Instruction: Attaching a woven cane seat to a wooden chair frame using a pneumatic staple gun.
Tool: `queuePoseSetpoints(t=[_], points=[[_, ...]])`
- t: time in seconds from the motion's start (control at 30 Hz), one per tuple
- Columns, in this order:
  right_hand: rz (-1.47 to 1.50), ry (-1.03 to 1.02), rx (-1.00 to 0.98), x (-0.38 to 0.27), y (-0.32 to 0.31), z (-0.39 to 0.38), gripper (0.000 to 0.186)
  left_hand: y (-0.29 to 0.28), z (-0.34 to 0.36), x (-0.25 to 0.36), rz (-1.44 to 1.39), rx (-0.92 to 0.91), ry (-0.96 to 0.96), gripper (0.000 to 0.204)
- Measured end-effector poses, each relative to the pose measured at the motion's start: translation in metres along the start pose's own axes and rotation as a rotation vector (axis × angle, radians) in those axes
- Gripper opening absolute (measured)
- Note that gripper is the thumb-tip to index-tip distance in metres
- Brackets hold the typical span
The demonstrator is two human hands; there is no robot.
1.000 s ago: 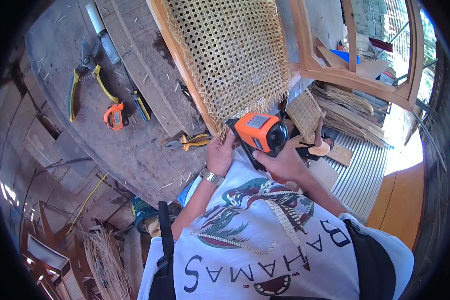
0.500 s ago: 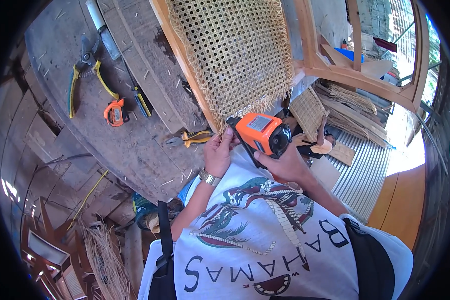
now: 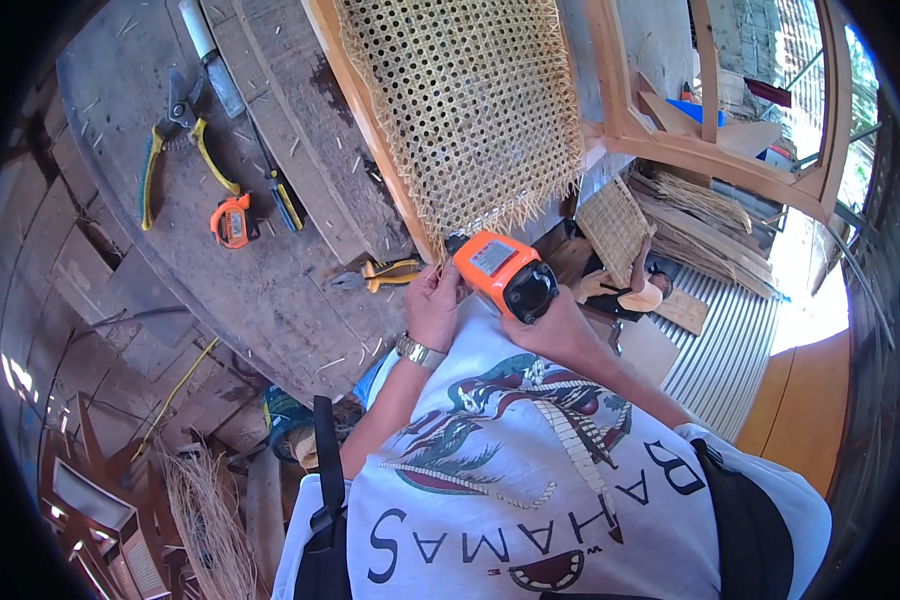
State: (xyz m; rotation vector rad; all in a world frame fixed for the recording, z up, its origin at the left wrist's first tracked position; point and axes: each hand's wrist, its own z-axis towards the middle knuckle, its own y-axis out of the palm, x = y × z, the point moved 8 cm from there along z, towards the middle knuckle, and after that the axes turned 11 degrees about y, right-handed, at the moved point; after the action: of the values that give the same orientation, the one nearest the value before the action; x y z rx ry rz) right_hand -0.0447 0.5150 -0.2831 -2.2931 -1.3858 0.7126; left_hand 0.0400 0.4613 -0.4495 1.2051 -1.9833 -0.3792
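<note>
My right hand [image 3: 558,328] is wrapped around an orange and black staple gun [image 3: 500,270], its nose at the near left corner of a wooden frame [image 3: 378,140]. Woven cane webbing [image 3: 460,110] covers this frame, with loose strands fringing its near and right edges. Close beside the tool's nose, my left hand [image 3: 433,308] pinches the cane's edge at that corner. A wristwatch [image 3: 420,351] is on my left wrist. Yellow-handled pliers [image 3: 378,275] lie just left of my left hand.
On the workbench [image 3: 300,310] lie pruning shears [image 3: 177,140], an orange tape measure [image 3: 232,222], a screwdriver [image 3: 285,203] and a white-handled blade [image 3: 213,65]. A bare wooden chair frame [image 3: 610,90] stands at right. Beyond it, another person [image 3: 645,290] handles a woven panel [image 3: 612,228].
The staple gun has shifted left and tipped, its nose now closer against the frame's corner. My right hand has moved left with it. My left hand stays nearly in place.
</note>
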Motion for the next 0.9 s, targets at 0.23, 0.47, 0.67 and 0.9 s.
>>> queuePoseSetpoints(t=[0.23, 0.47, 0.67, 0.9], points=[[-0.004, -0.041, 0.041, 0.005, -0.031, -0.017, 0.031, 0.017, -0.013, -0.013, 0.067, -0.199, -0.168, 0.041], [0.2, 0.194, 0.127, 0.066, -0.099, -0.019, 0.024, 0.059, 0.005, -0.033, 0.02, -0.385, -0.136, 0.056], [0.332, 0.175, 0.204, 0.099, -0.142, -0.006, 0.023, 0.111, 0.024, -0.05, -0.088, -0.414, -0.087, 0.059], [0.237, 0.181, 0.133, 0.105, -0.157, 0.011, 0.025, 0.151, 0.061, -0.073, -0.11, -0.353, -0.059, 0.056]])
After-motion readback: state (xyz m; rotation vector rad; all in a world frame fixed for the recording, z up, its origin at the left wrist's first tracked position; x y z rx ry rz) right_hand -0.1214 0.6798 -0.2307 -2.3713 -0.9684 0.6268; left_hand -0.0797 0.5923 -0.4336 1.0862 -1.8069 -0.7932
